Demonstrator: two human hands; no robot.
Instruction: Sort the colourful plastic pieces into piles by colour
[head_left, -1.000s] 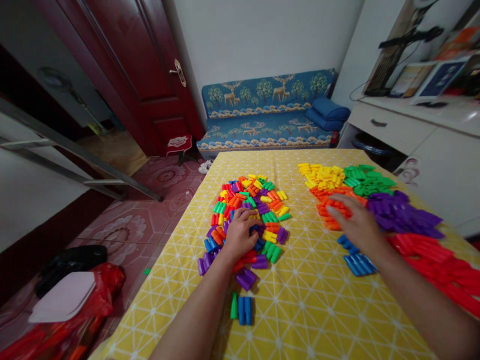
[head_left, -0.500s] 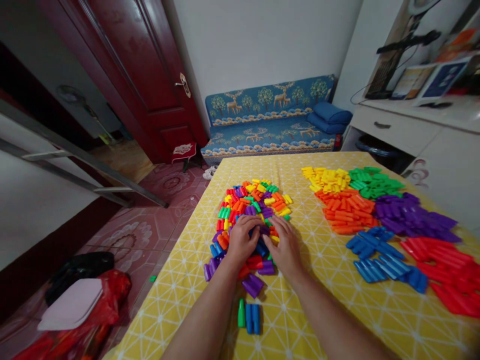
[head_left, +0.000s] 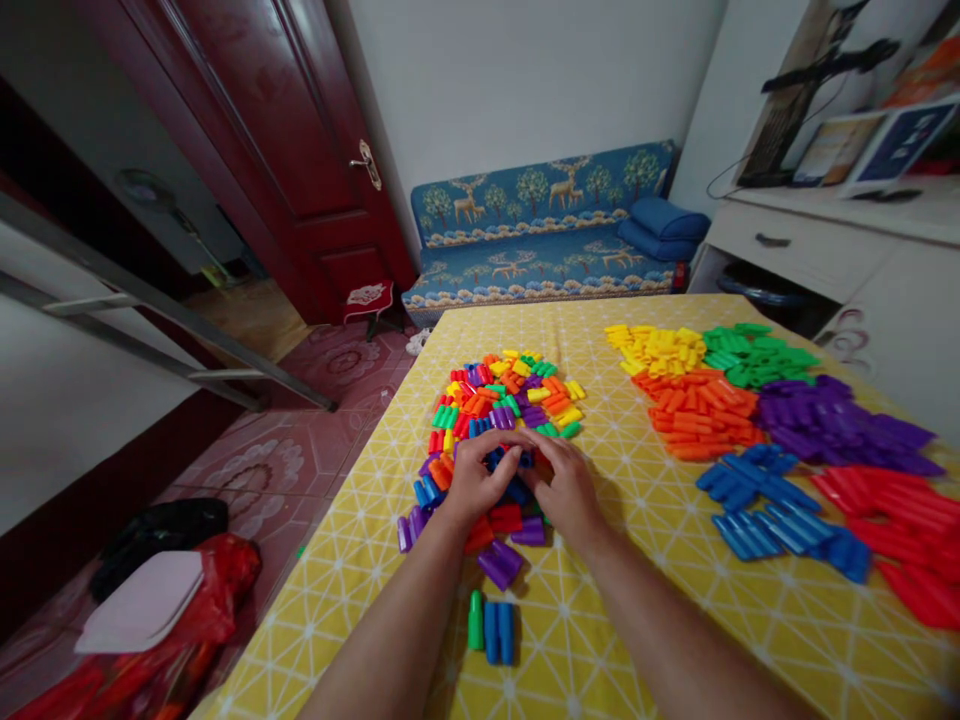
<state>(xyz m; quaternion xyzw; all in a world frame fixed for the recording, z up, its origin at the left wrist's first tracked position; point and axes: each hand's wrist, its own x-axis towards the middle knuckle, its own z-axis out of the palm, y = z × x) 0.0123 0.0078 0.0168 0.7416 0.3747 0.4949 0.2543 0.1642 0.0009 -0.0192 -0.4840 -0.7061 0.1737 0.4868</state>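
Observation:
My left hand [head_left: 484, 478] and my right hand [head_left: 561, 485] meet over the near part of a mixed-colour heap of plastic tube blocks [head_left: 480, 402]. Their fingers curl together around a few blue tube blocks [head_left: 526, 459], which are partly hidden by the thumbs and fingers. Purple tube blocks [head_left: 500, 564], red tube blocks [head_left: 505, 518] and orange ones lie just below the hands. Closer to me, between my forearms, a green bullet-shaped block [head_left: 475, 621] lies beside a joined pair of blue tube blocks [head_left: 499, 632].
On the right of the yellow-clothed table [head_left: 607, 640] lie colour-sorted piles: yellow [head_left: 656, 350], green [head_left: 761, 355], orange [head_left: 701, 412], purple [head_left: 844, 425], blue [head_left: 780, 510] and red [head_left: 896, 530]. A patterned sofa [head_left: 525, 265] stands beyond. A white cabinet [head_left: 810, 245] is at right.
My hands have drawn closer, with fingertips now meeting over the blue tube blocks. The view has shifted slightly; the loose blocks around the hands look much the same.

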